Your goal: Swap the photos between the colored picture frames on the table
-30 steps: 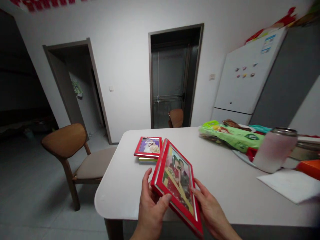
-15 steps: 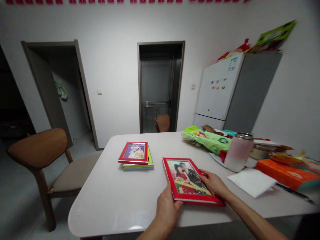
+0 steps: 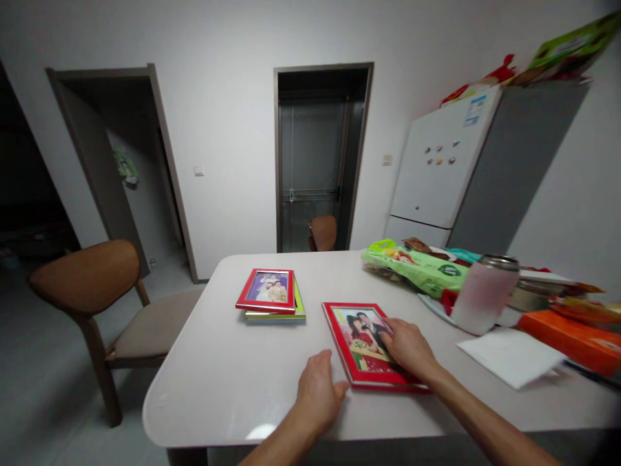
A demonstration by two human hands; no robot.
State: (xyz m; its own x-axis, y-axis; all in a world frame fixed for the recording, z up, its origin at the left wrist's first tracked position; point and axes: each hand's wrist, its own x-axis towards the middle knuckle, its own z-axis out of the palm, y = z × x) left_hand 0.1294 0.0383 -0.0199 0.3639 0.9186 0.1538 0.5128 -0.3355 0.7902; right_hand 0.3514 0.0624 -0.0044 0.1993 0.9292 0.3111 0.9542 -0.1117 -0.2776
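Observation:
A red picture frame [image 3: 366, 377] with a photo of a couple lies face up at the table's near side. My right hand [image 3: 412, 349] grips its right edge, thumb over the picture and fingers along the rim, covering part of that side. Beside the lower left edge is my left hand [image 3: 317, 391], thumb apart from its fingers and holding nothing. Farther left, a smaller red picture frame [image 3: 266, 307] with a wedding photo rests on a yellow-green frame [image 3: 299, 301], which is mostly hidden.
On the right of the white table [image 3: 233, 382] are a folded white paper [image 3: 512, 356], a pink bottle [image 3: 486, 294], a green package [image 3: 417, 266] and an orange box [image 3: 570, 340]. A wooden chair [image 3: 87, 278] stands at the left, a fridge [image 3: 436, 175] at the back right.
My left hand has let go of the large red frame's left side and moved slightly off it. The frame now lies flatter, my right hand still on it. The view has shifted a little.

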